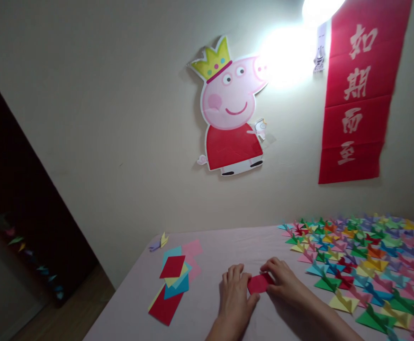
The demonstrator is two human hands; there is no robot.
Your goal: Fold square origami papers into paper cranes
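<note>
A small piece of red origami paper [259,283], folded into a roughly six-sided shape, is between my two hands low over the table. My left hand [236,294] has its thumb and index finger on the paper's left edge, with the other fingers curved beside it. At the paper's right edge, my right hand [281,279] grips it between thumb and fingers. The fingertips hide parts of both edges.
Loose coloured paper squares [173,266] overlap on the left of the pale table [132,303], near two small folded figures [159,242]. Rows of folded paper cranes [363,260] cover the right side. Behind rises a wall [139,156] with a cartoon pig cutout [230,104].
</note>
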